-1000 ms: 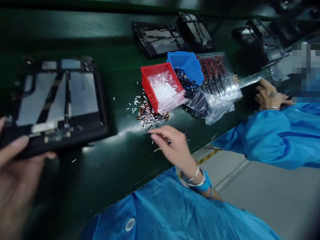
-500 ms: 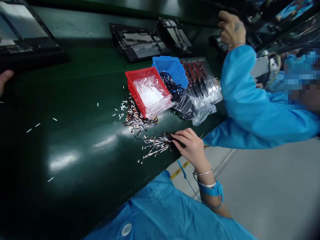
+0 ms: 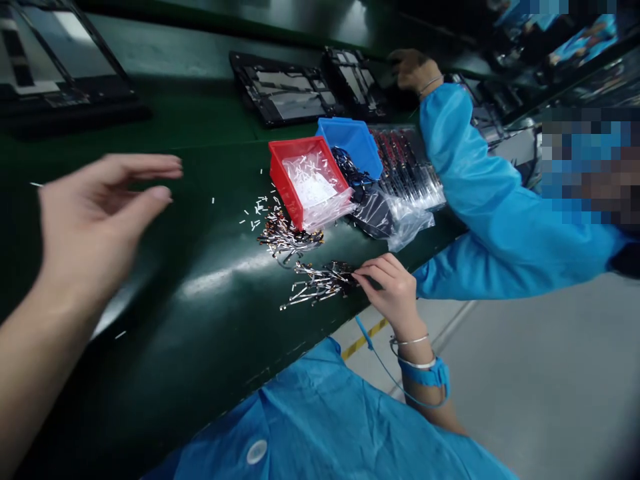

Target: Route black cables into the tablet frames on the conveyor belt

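My left hand (image 3: 95,220) hovers above the dark green belt (image 3: 165,267) at the left, fingers stretched out and apart, holding nothing. My right hand (image 3: 393,287) rests at the belt's near edge with its fingertips pinched at a small pile of thin metal-and-dark flex parts (image 3: 315,283). A second pile of the same parts (image 3: 285,237) lies just beyond it, beside a red bin (image 3: 287,177) lined with a clear bag of white bits. The black tablet frame (image 3: 55,67) lies at the far left of the belt.
A blue bin (image 3: 353,140) and clear plastic trays (image 3: 410,167) stand behind the red bin. Two more black frames (image 3: 285,90) lie farther up the belt. A co-worker's blue sleeve (image 3: 480,193) stretches across the right side, that hand (image 3: 413,70) at a far frame.
My left hand let go of the black tablet frame, which now lies far left, and came back open over the belt. My right hand moved to the nearer pile. The co-worker's arm reached up the belt.
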Motion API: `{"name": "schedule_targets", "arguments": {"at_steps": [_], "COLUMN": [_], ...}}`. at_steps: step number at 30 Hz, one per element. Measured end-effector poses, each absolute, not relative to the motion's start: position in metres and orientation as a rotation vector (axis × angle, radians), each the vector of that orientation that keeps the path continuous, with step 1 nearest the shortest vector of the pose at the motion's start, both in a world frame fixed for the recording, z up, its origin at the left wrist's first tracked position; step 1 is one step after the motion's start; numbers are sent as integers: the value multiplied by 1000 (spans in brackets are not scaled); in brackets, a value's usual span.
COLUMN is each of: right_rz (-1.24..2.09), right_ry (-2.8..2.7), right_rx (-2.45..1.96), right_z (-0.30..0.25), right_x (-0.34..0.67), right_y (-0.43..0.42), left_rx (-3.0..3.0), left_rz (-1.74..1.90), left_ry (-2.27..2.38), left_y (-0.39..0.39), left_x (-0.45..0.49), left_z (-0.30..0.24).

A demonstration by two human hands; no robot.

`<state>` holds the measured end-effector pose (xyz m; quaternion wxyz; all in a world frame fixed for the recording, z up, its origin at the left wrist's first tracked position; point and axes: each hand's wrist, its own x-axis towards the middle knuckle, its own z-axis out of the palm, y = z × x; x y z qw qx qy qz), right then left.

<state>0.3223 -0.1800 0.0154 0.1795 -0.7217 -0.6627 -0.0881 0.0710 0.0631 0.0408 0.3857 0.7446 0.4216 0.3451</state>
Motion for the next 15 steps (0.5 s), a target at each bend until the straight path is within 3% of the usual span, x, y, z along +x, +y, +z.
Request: {"name": "schedule_targets", "arguments": {"at_steps": [8, 15], "right_rz": [-344, -486], "right_ry": [-1952, -2125], "right_rx": [-1967, -1574], "right_z": [34, 44], "right_x": [310, 272], "right_y": [-174, -137], "left_rx": [1814, 1213], "left_rz": [353, -36], "left_ry": [690, 461], "left_y": [17, -11], "left_x": [81, 91], "left_z": [41, 22]}}
